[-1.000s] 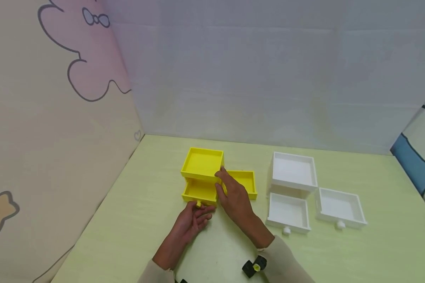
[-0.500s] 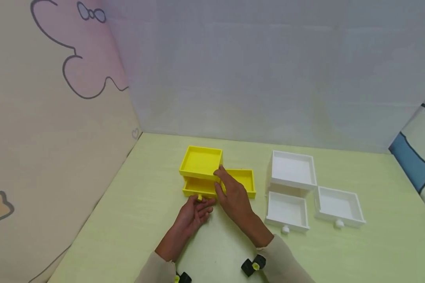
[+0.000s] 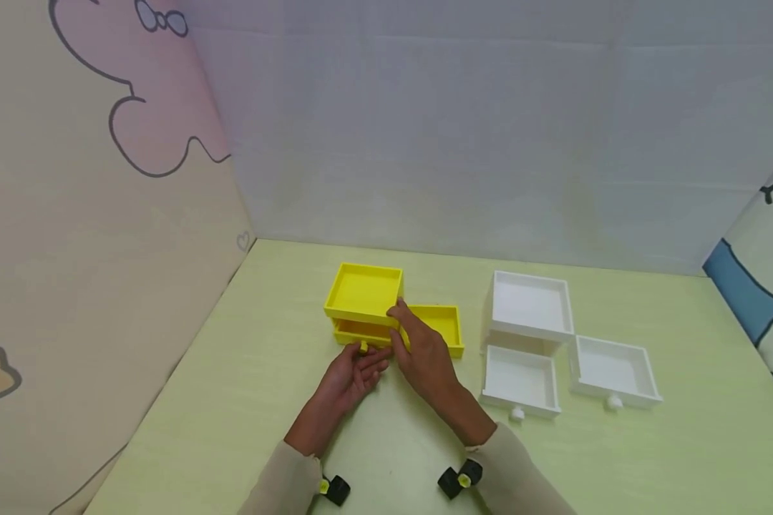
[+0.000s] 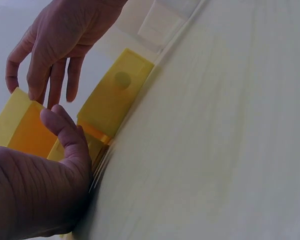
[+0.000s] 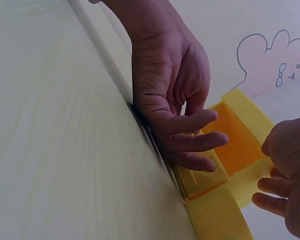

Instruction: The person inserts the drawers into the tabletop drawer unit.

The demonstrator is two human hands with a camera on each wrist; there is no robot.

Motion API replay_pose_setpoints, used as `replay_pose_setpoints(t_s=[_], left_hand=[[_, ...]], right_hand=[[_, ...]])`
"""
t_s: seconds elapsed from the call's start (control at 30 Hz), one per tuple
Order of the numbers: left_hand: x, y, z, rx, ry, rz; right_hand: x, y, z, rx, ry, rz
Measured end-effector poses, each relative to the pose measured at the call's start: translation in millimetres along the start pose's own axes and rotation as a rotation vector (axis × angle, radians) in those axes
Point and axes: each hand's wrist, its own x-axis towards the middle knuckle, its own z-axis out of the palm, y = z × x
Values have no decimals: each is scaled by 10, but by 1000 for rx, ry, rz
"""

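In the head view, a small yellow cabinet (image 3: 363, 290) with a tray-like top stands left of the middle. Its lower yellow drawer (image 3: 363, 333) is nearly all the way in. My left hand (image 3: 350, 379) pinches the knob (image 3: 363, 348) with thumb and index finger, the other fingers stretched out palm up. My right hand (image 3: 425, 354) holds the cabinet's front right corner, thumb at the front edge and fingers at the top and side. The right wrist view shows the cabinet's upper opening (image 5: 235, 137) without a drawer. Another yellow drawer (image 3: 441, 327) lies right of the cabinet, partly behind the right hand.
To the right stands a white cabinet (image 3: 531, 304). One white drawer (image 3: 520, 379) sits at its front, and another white drawer (image 3: 616, 370) lies to its right. Behind the pale table (image 3: 232, 400) hangs a white sheet (image 3: 425, 143); a printed wall (image 3: 103, 272) borders the left.
My left hand has moved away from me with the knob, and the lower yellow drawer has slid farther into the cabinet. My right hand has stayed at the corner.
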Motion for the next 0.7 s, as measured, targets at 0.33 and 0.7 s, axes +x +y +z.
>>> replay_pose_setpoints(t_s=[0.33,0.7], left_hand=[[18,64,-78,-96,-148,-91],[10,17,-18,-6,-73,-55]], right_hand=[[-6,8,11,-14,-5,7],[11,5,-2,-9,0,-10]])
